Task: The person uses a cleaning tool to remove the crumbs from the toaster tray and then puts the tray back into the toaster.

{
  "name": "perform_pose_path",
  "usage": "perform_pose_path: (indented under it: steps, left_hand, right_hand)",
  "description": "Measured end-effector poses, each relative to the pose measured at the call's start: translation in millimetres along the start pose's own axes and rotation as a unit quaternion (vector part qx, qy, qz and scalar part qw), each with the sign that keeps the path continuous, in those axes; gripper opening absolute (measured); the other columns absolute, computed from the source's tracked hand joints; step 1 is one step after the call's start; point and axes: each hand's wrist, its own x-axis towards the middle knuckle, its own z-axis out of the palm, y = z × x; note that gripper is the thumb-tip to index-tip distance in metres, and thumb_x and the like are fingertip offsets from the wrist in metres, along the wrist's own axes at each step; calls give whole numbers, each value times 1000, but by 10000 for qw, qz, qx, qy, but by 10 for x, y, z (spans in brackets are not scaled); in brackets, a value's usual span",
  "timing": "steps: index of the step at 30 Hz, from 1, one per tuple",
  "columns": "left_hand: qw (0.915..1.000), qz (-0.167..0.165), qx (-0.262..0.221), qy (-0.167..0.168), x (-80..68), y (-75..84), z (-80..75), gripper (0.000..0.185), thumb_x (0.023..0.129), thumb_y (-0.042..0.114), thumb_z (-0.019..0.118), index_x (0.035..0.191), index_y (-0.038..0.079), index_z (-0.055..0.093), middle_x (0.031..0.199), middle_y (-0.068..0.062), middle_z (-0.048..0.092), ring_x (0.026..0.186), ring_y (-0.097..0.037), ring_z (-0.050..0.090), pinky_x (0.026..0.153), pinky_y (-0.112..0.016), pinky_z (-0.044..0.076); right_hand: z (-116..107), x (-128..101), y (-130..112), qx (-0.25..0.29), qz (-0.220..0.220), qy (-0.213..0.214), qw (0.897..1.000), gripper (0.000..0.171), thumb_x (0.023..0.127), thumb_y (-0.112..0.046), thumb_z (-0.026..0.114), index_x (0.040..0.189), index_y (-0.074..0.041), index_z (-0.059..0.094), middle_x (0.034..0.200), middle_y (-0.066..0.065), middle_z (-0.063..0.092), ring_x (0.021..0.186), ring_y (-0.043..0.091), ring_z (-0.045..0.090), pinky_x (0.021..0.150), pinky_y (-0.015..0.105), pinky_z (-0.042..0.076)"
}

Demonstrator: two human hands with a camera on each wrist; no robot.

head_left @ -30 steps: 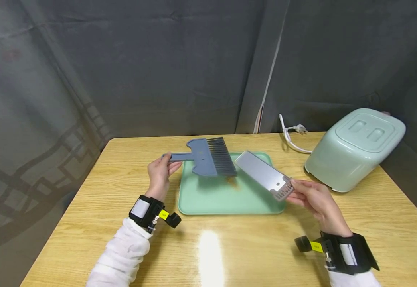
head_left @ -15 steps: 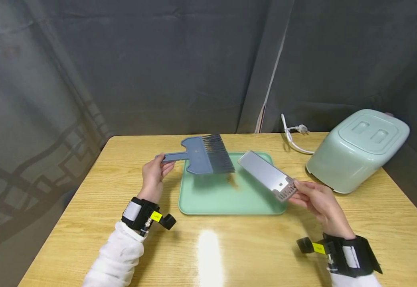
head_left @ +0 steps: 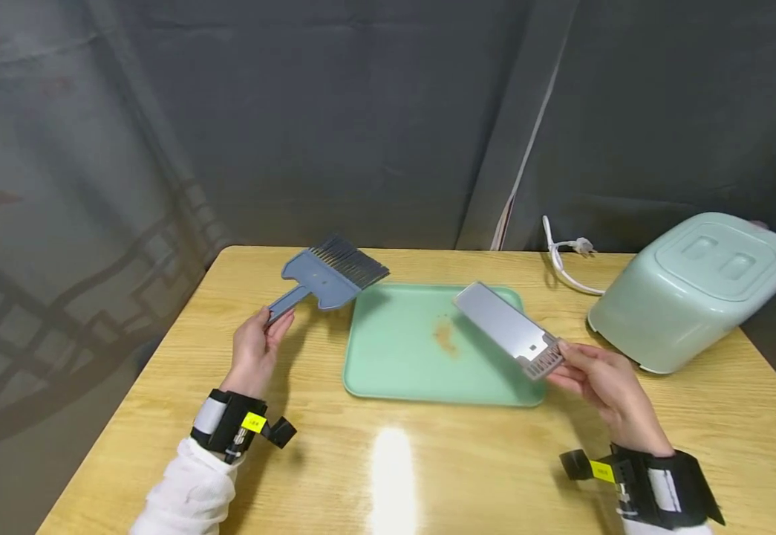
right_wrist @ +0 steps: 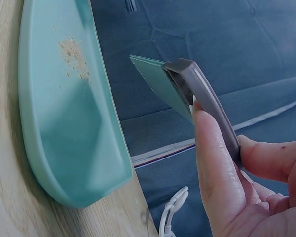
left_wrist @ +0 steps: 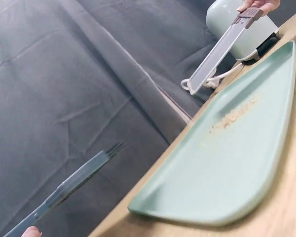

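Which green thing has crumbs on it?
The flat green tray in the middle; brown crumbs lie on it. The rounded green toaster shows none.

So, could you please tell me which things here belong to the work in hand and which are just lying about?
In use:
- blue brush, held by the left hand
- metal crumb tray, held by the right hand
- green tray with crumbs

Lying about:
- pale green toaster, tipped over
- its white cord

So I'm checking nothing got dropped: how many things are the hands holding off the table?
2. The left hand holds the blue brush left of the green tray; the right hand holds the metal crumb tray above its right edge.
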Motion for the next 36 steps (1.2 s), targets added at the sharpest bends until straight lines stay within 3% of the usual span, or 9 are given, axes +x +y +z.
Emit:
perform_pose_path:
  steps: [3,6,8,15,19,22,28,31,36]
  left_hand:
    - [9998,-13,110,177,2,-12,-69,48,112,9,19,157,-8,19,119,-12,66,109,-8,69,103,-16,50]
    - [9994,-26,43,332,22,-37,-127,50,111,7,13,159,-5,14,154,-23,37,138,-17,49,108,-15,46]
    - [9989,-70,-93,446,38,-59,-150,51,110,5,11,160,-3,11,164,-22,21,147,-23,36,111,-15,42]
    - [9944,-124,-387,979,113,-193,-226,52,109,3,10,161,-1,9,167,-18,16,148,-21,33,115,-17,37]
    - [9941,-66,-302,1041,140,-268,-273,51,110,5,10,160,-2,8,167,-18,15,149,-21,33,117,-17,35]
    - [9949,-57,-53,1009,128,-306,-295,51,110,8,10,160,-2,7,167,-19,14,150,-20,29,118,-17,34]
    - [9900,-34,892,1089,61,-314,-308,52,110,8,22,159,-6,12,165,-21,13,147,-21,24,118,-16,31]
    - [9847,-30,1356,1093,41,-290,-313,53,110,9,28,159,-7,12,165,-22,11,149,-25,17,124,-23,22]
    - [9790,-57,1728,1084,25,-236,-313,56,109,9,32,159,-7,10,167,-22,8,153,-31,7,130,-40,6]
  right_hand:
    - [8,25,-8,-99,23,-35,9999,56,110,-14,45,149,19,24,89,-5,70,81,7,72,81,24,64]
    - [17,45,-7,-124,36,-90,9999,54,110,-14,44,149,19,25,89,-5,71,81,7,72,81,24,64]
    - [16,47,-3,-103,44,-95,9999,53,110,-13,44,148,18,26,89,-5,71,81,7,72,81,25,64]
    - [23,49,-22,-58,91,-39,9999,51,110,-11,43,149,17,26,88,-5,70,80,7,72,80,24,64]
    - [29,47,-40,-69,75,-44,9999,52,110,-10,41,150,18,23,88,-6,69,79,6,72,80,24,64]
    - [31,43,-41,-47,53,-74,9999,52,110,-10,40,150,19,23,88,-6,69,79,6,71,79,24,64]
    - [31,48,-17,97,9,-116,9999,37,110,-10,43,139,12,41,86,-4,72,77,8,72,78,24,64]
    - [18,59,2,108,-5,-101,9999,34,109,-10,45,136,11,44,87,-3,72,78,8,72,79,24,64]
    - [10,46,5,24,43,-52,10000,46,109,-9,43,147,15,32,88,-4,71,81,8,72,83,25,64]
